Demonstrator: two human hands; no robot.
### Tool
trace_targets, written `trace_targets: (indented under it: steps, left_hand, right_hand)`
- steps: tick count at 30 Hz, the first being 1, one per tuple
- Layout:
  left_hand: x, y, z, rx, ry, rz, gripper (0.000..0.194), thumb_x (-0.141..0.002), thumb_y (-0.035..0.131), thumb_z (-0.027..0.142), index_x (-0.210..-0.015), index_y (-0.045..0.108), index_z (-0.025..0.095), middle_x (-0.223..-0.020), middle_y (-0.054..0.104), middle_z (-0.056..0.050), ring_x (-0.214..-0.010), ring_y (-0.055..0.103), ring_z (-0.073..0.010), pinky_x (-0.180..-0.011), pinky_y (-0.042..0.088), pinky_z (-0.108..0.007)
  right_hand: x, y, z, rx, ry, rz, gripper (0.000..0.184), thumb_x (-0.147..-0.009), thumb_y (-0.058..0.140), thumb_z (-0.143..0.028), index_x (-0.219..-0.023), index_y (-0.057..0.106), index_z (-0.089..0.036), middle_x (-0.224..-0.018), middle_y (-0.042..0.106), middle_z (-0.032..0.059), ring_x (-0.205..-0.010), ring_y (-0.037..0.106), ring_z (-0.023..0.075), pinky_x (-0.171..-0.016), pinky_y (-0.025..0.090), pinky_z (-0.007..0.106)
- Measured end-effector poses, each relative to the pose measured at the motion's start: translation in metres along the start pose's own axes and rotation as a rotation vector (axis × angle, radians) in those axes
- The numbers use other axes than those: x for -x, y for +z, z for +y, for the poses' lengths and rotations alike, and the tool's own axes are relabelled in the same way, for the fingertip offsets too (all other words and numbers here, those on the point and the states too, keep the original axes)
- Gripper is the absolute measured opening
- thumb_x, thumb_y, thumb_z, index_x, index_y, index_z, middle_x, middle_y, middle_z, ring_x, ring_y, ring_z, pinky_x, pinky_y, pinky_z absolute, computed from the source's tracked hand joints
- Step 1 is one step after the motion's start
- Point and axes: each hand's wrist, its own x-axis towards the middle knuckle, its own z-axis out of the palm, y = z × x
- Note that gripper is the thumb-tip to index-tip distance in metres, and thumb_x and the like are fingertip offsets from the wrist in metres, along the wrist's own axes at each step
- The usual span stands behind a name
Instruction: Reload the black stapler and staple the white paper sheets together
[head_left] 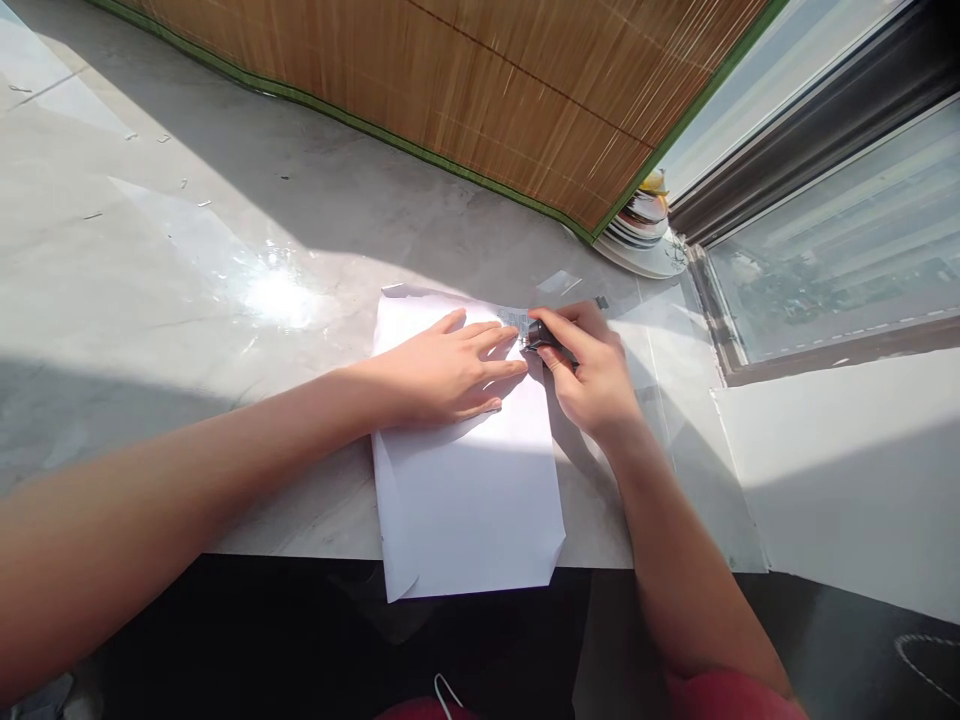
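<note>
A white paper packet (472,500), like a large envelope with folded corners, lies on the counter, its lower end sticking out past the front edge. My left hand (457,370) rests flat on its upper part with fingers spread. At the packet's upper right edge, my right hand (589,365) is closed around a small black stapler (544,337), its metal tip against the paper beside my left fingertips. My palm hides most of the stapler's body. Grey print (514,318) shows on the packet near that tip.
Loose staples (204,204) are scattered over the grey marbled counter (322,240) at the upper left. A bamboo blind (480,90) with green edging hangs across the back. Stacked dishes (641,235) stand at its right corner, beside the window (840,240). Strong sunlight glares off the counter.
</note>
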Motion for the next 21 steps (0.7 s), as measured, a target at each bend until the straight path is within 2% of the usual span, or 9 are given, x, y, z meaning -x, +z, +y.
trace_targets:
  steps: [5, 10, 17, 21]
  left_hand:
    - [0.0, -0.001, 0.002, -0.096, 0.018, -0.024, 0.042, -0.11, 0.057, 0.049, -0.147, 0.068, 0.031, -0.158, 0.059, -0.013, -0.146, 0.056, -0.0344, -0.126, 0.033, -0.055]
    - [0.0, -0.002, 0.003, -0.137, 0.04, -0.02, 0.041, -0.11, 0.057, 0.045, -0.146, 0.069, 0.03, -0.156, 0.061, -0.014, -0.141, 0.06, -0.0336, -0.124, 0.035, -0.054]
    - [-0.001, -0.003, 0.001, -0.144, 0.061, -0.029, 0.045, -0.112, 0.053, 0.046, -0.153, 0.065, 0.031, -0.158, 0.059, -0.014, -0.14, 0.061, -0.0334, -0.123, 0.036, -0.054]
    - [-0.001, -0.002, 0.0, -0.129, 0.065, -0.02, 0.044, -0.112, 0.053, 0.048, -0.151, 0.066, 0.032, -0.159, 0.059, -0.013, -0.141, 0.06, -0.0335, -0.124, 0.036, -0.054]
  right_hand:
    - [0.0, 0.001, -0.002, 0.059, 0.01, 0.0, 0.042, -0.107, 0.052, -0.022, -0.143, 0.072, -0.033, -0.124, 0.072, 0.0099, -0.114, 0.07, 0.0312, -0.107, 0.055, 0.057]
    - [0.001, 0.002, -0.006, 0.157, 0.025, -0.023, 0.042, -0.105, 0.051, -0.019, -0.139, 0.072, -0.034, -0.124, 0.072, 0.0089, -0.115, 0.068, 0.0308, -0.108, 0.049, 0.054]
    - [-0.003, 0.006, -0.012, 0.469, 0.03, -0.157, 0.043, -0.105, 0.052, -0.019, -0.141, 0.07, -0.033, -0.127, 0.068, 0.0105, -0.114, 0.062, 0.0336, -0.101, 0.042, 0.05]
    - [-0.002, 0.01, -0.013, 0.551, 0.007, -0.166, 0.041, -0.105, 0.052, -0.02, -0.141, 0.069, -0.032, -0.125, 0.069, 0.0114, -0.115, 0.06, 0.0339, -0.102, 0.041, 0.05]
